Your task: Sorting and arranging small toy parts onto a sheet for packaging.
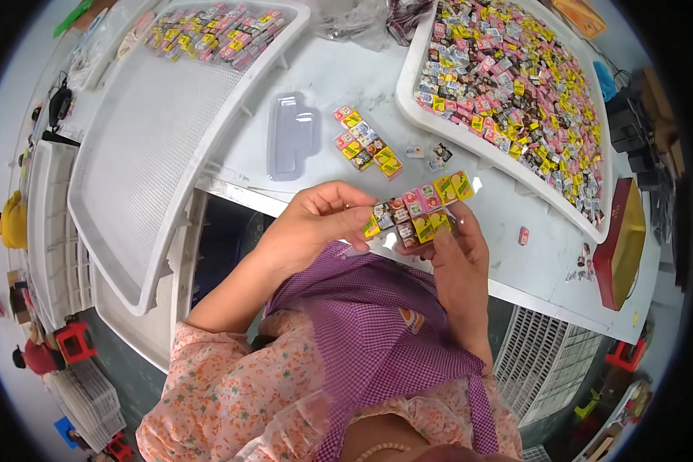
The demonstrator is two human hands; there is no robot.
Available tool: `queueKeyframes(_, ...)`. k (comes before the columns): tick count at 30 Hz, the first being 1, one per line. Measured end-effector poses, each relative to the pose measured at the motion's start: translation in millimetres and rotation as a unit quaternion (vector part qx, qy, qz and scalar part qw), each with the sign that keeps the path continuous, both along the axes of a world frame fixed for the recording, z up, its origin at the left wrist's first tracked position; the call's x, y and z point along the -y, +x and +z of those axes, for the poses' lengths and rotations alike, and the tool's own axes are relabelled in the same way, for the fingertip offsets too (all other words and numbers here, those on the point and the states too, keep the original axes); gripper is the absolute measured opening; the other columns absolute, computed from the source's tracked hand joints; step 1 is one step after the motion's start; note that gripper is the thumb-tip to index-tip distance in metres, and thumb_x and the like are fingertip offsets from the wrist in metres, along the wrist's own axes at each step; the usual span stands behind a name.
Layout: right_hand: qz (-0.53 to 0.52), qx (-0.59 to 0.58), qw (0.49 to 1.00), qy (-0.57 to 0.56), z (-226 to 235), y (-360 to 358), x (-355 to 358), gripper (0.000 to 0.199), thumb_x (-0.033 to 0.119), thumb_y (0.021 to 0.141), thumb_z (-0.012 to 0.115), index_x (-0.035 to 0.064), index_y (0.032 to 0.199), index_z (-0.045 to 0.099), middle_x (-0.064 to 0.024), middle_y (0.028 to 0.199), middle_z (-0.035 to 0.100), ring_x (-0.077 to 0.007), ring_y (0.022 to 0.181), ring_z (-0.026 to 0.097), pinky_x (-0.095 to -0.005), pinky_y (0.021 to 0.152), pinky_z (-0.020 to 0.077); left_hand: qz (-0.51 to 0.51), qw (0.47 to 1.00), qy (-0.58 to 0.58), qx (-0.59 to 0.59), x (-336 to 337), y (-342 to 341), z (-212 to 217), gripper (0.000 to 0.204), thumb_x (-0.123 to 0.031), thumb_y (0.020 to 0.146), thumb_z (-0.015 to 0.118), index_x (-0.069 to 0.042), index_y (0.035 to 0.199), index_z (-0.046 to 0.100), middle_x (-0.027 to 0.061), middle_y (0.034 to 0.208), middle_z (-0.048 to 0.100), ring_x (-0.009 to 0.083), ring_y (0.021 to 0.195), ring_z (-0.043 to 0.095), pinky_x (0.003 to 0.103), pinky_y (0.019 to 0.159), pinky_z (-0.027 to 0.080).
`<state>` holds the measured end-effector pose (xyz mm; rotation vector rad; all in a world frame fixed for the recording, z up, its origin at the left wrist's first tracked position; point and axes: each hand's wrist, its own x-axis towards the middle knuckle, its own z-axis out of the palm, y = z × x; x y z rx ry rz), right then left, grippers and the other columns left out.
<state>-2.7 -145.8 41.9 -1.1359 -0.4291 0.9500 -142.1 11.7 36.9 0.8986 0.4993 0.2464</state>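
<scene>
Above my apron I hold a clear plastic tray [391, 240] with small printed boxes [416, 202] in yellow, pink and brown set in rows. My right hand [463, 258] is closed round its right side, thumb on the near boxes. At the left end my left hand [319, 223] pinches the edge by a yellow box; whether it grips the box or the tray is partly hidden by the fingers. On the table just beyond lies another block of the same boxes [367, 145]. Left of it sits a bare clear plastic tray [291, 137].
A large white tray [470, 144] heaped with loose small boxes fills the right back. At left, a white mesh tray [158, 127] holds packed blocks at its far end. Several loose boxes [441, 152] lie on the table [346, 65]. A red-and-gold box [621, 242] stands at right.
</scene>
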Motion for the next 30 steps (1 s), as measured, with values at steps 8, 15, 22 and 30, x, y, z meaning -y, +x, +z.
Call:
queueKeyframes(8, 0.024, 0.005, 0.997, -0.069, -7.3, 5.1, -2.6, 0.042, 0.015, 0.097, 0.048, -0.0056, 0.133, 0.039, -0.0168, 0.108, 0.062, -0.0243, 0.086, 0.066, -0.0370, 0.077, 0.0554, -0.018, 0.999, 0.019, -0.031, -6.8, -0.4, -5.4, 0.012, -0.005, 0.090, 0.060, 0.002, 0.099, 0.063, 0.0068, 0.083, 0.065, 0.0129, 0.069, 0.062, 0.028, 0.063, 0.054)
queueKeyframes(15, 0.051, -0.028, 0.998, -0.029, -14.9, 7.6, -17.7, 0.038, 0.021, 0.098, 0.049, -0.0034, 0.127, 0.046, -0.0161, 0.106, 0.061, -0.0240, 0.086, 0.066, -0.0365, 0.078, 0.0539, -0.065, 0.953, 0.268, -0.127, -84.1, 20.0, 28.9, 0.015, -0.016, 0.092, 0.059, -0.002, 0.095, 0.065, 0.0004, 0.082, 0.063, 0.0085, 0.070, 0.057, 0.024, 0.062, 0.048)
queueKeyframes(22, 0.055, 0.012, 0.996, -0.076, -20.5, 7.6, -13.8, 0.039, 0.021, 0.098, 0.050, -0.0009, 0.130, 0.046, -0.0142, 0.104, 0.061, -0.0210, 0.086, 0.064, -0.0346, 0.077, 0.0536, -0.226, 0.857, 0.427, -0.178, -152.8, 69.0, 31.3, 0.017, -0.023, 0.093, 0.057, -0.008, 0.089, 0.063, -0.0068, 0.077, 0.058, 0.0039, 0.071, 0.049, 0.021, 0.063, 0.040)
queueKeyframes(30, 0.037, 0.074, 0.990, -0.112, -28.3, 9.2, -13.3, 0.036, 0.017, 0.097, 0.051, 0.0007, 0.129, 0.048, -0.0103, 0.100, 0.061, -0.0150, 0.079, 0.062, -0.0295, 0.072, 0.0527, -0.320, 0.755, 0.541, -0.188, -167.4, 106.3, 14.2, 0.014, -0.018, 0.092, 0.058, -0.005, 0.092, 0.064, -0.0034, 0.089, 0.064, 0.0074, 0.083, 0.055, 0.024, 0.077, 0.045)
